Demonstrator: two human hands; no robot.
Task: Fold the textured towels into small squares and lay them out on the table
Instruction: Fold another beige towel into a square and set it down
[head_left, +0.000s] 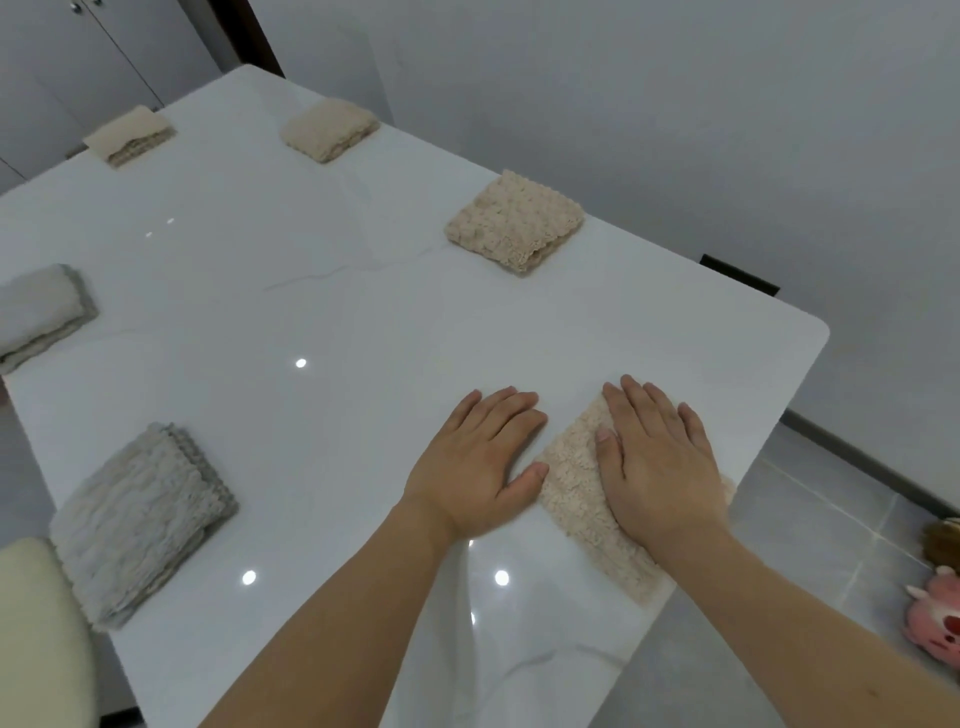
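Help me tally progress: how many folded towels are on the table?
6: beige under the right hand, beige mid-right, beige far centre, beige far left, grey left edge, grey near left.

Soft even overhead light; small glare spots on glossy table (363, 312); wide-angle edge bending, slight blur.

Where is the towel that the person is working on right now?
In the head view, the beige towel lies near the table's right edge, close to the person, pressed flat under the right hand with the left hand beside it.
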